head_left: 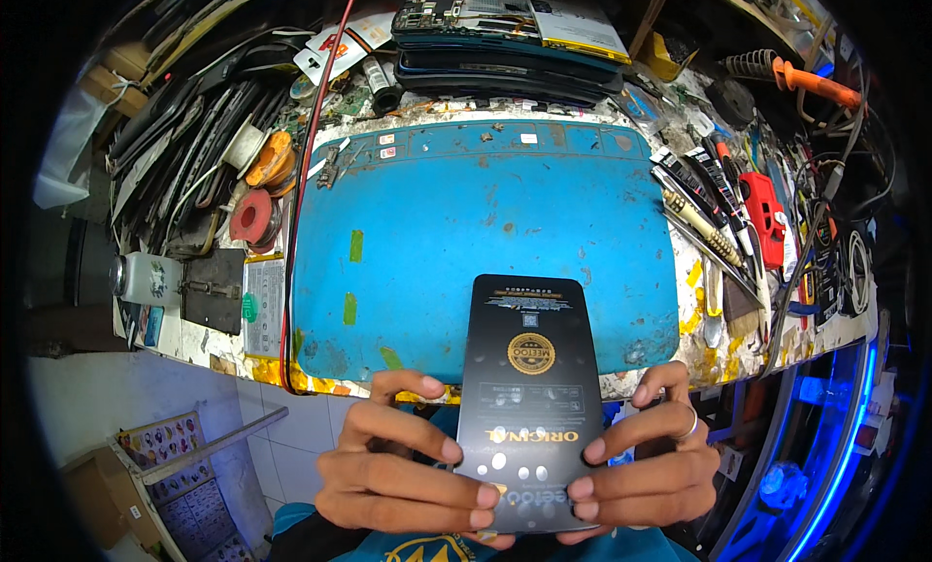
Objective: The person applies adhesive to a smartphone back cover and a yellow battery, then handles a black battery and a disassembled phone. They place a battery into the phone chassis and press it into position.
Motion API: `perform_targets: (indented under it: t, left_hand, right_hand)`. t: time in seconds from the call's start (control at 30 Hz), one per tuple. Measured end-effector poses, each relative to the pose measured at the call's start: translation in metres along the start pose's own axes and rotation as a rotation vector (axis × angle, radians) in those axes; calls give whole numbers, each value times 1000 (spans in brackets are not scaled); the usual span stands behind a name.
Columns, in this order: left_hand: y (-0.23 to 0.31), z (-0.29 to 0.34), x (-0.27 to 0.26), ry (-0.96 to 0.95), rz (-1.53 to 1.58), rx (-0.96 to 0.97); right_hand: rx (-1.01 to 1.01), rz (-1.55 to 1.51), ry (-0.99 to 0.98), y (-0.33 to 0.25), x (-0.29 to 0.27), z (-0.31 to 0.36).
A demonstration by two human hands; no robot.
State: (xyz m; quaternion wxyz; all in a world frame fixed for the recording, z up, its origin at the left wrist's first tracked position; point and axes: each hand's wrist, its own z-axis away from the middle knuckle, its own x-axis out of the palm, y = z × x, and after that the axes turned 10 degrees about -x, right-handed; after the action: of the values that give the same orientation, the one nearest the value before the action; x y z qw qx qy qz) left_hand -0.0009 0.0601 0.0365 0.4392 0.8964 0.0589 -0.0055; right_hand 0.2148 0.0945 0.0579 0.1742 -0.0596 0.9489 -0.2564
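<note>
Between my two hands is a black phone screen [529, 368], a flat, round-cornered panel whose face carries gold and pale print, as if under a printed film. It is tilted over the near edge of the blue work mat [466, 222], its far end overlapping the mat. My left hand [403, 455] grips its lower left edge, with fingertips on the face and the index finger raised off it. On the opposite edge, my right hand [652, 455], wearing a ring, holds on with several fingertips; its index finger is lifted too. The panel's underside is hidden.
Spools of wire [254, 217] and a stack of dark phone parts [189, 140] crowd the left. Behind the mat stand piled phone frames [510, 57]. Tweezers and brushes [709, 227] and a red tool [763, 217] lie right. A red-black cable [303, 183] crosses the mat's left edge.
</note>
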Motion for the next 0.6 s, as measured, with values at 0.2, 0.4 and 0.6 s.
perform_targets:
  t: [0.2,0.4,0.6]
  left_hand:
    - [-2,4,8,37,147,-21]
    - [-5,11,4,6,210,-10]
    - [-8,20,6,26,240,19]
  right_hand:
    - [60,-25,-4,-1,1,3]
    - [50,14,-9,-2,3,4]
    - [-9,37,-11,-2,4,4]
